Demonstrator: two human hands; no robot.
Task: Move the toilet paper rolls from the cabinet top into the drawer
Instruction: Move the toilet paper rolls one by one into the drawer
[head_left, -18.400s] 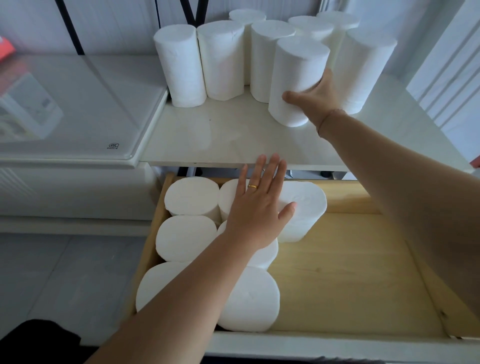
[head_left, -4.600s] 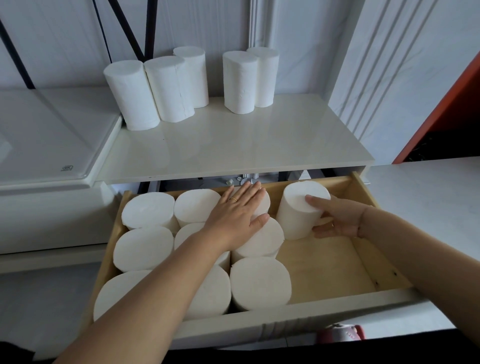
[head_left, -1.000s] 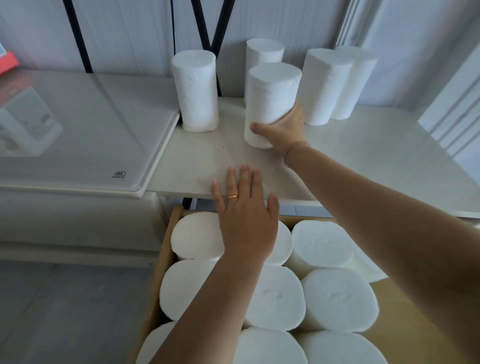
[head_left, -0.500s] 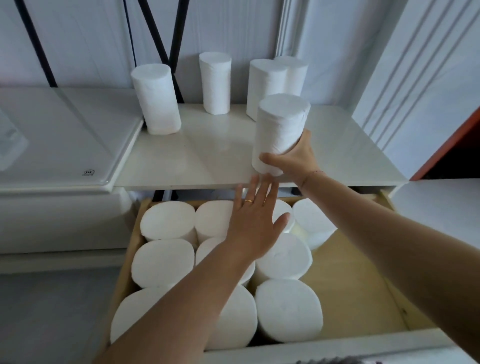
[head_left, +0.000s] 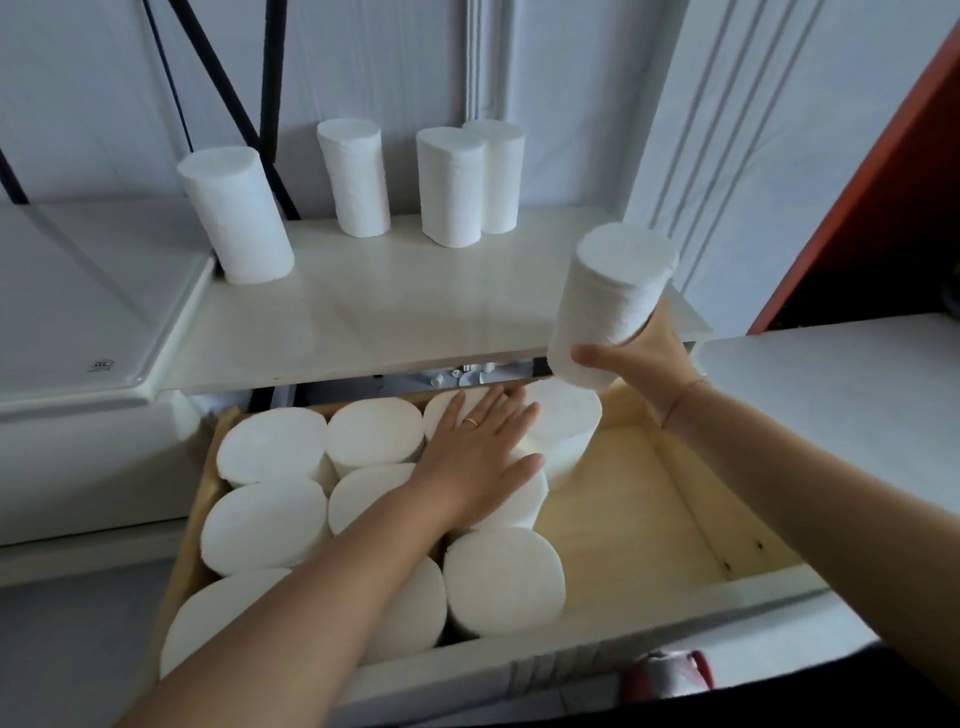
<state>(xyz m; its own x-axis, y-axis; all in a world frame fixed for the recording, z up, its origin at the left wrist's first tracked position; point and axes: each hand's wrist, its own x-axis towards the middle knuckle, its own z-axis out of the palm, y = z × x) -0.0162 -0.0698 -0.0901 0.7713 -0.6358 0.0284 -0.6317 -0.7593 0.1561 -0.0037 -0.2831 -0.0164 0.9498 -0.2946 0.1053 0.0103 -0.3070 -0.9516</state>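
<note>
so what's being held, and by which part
The right hand grips a toilet paper roll around its lower end; the left hand lies flat on drawer rolls, holding nothing.

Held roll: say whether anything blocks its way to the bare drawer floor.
Nothing visible. The right hand grips the roll above the drawer; its bare floor right of the stored rolls is open, and the left hand rests on those rolls.

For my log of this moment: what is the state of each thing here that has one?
Drawer: pulled open, right part bare.
Rolls in the drawer: standing on end, packed left.
Four rolls on the cabinet top: upright, untouched.
Held roll: in the air, slightly tilted.
Right hand: grips the lifted roll.
Left hand: flat on the drawer's rolls.
</note>
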